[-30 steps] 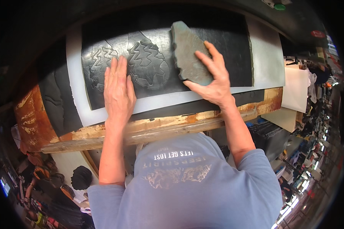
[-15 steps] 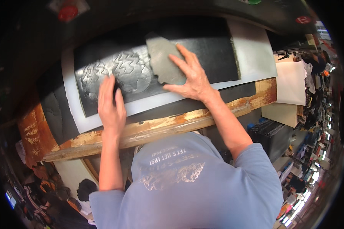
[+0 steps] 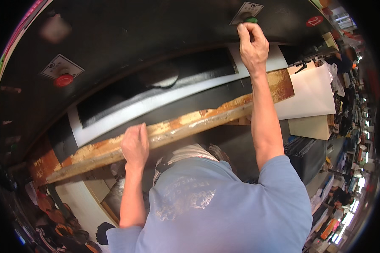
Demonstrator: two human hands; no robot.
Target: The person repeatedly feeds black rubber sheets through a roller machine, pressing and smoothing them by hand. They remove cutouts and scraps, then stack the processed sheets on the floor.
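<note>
My right hand is raised to the dark machine front, fingers curled, the fingertips at a green push button. My left hand is closed in a loose fist at the wooden board's front edge, its thumb pointing up; whatever its curled fingers may touch is hidden. Beyond it a black sheet lies on a white sheet. The dark machine front covers their far part. A pale rounded shape shows on the black sheet, too dim to make out.
A red push button sticks out of the dark machine front at the left. A black lever and a large pale sheet are at the right. The board's wooden edge runs across in front of my body.
My right hand has left the grey jagged-edged plate and risen to the green button. My left hand has drawn back from the black sheet and curled. The view has tilted toward the machine front.
</note>
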